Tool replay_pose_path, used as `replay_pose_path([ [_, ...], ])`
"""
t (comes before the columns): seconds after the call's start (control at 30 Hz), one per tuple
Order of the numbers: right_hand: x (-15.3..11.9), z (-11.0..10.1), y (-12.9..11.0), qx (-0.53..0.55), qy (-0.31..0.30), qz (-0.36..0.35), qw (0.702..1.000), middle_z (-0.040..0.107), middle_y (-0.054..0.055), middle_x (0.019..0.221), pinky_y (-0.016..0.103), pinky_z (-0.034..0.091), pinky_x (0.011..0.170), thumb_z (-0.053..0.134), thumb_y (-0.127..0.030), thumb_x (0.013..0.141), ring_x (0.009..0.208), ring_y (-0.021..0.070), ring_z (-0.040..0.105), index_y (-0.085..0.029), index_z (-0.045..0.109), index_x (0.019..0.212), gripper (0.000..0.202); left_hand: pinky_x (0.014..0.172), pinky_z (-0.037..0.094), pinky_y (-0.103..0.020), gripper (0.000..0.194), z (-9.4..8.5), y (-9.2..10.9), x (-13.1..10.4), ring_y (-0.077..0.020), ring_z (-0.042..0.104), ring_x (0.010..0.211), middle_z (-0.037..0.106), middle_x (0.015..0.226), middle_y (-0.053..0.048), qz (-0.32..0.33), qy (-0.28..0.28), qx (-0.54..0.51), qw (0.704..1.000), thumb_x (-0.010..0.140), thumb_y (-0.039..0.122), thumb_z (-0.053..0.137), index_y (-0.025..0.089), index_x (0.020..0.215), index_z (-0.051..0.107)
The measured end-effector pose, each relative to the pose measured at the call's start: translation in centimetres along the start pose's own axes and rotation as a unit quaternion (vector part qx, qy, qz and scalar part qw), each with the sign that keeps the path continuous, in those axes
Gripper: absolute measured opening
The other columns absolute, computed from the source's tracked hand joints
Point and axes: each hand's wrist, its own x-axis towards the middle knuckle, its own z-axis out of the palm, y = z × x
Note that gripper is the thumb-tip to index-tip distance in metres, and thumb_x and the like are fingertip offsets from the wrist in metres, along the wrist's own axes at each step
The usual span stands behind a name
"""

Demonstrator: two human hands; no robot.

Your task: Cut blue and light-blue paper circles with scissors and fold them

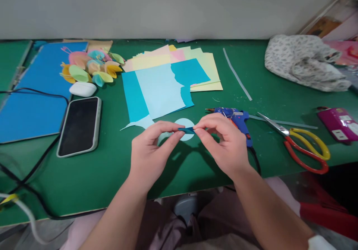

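My left hand (152,149) and my right hand (223,140) meet over the table, each pinching one end of a small folded piece of teal paper (187,130). Just beneath it lies a pale blue paper circle (184,123), partly covered by the fingers and the piece. Beyond my hands rest cut sheets of teal paper (135,97) and a light blue sheet (160,89) with a scalloped edge. A blue hot glue gun (237,117) lies close to my right hand, partly hidden behind it. A curved light blue scrap (140,123) sits near my left fingers.
To the right are scissors (300,142) with red and yellow handles, a purple box (339,123) and a patterned cloth (299,62). Leftward lie a phone (79,127), a white earbud case (83,89), folded paper shapes (92,67), a blue folder (36,93) and black cables (36,175).
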Motion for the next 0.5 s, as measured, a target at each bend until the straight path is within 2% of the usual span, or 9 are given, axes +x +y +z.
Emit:
replay_pose_path([
  [0.33,0.13,-0.05,0.13,-0.119,0.008,-0.082,0.989,0.070,0.003,0.080,0.032,0.055,0.067,0.063,-0.012,0.084,0.075,0.0177,0.066,-0.022,0.069,0.081,0.012,0.072,0.054,-0.024,0.015,-0.44,-0.24,0.38,-0.0119,0.068,0.076,0.075,0.083,0.004,0.062,-0.004,0.068,0.996,0.080,0.015,0.069,0.028,0.085,0.072],
  [0.5,0.15,-0.18,0.36,-0.123,0.000,-0.097,0.988,0.071,0.004,0.079,0.031,0.055,0.068,0.064,-0.011,0.084,0.075,0.0175,0.067,-0.022,0.069,0.082,0.012,0.072,0.055,-0.025,0.014,-0.46,-0.28,0.29,-0.0132,0.068,0.076,0.075,0.083,0.002,0.069,-0.006,0.069,0.995,0.079,0.014,0.069,0.027,0.084,0.073],
])
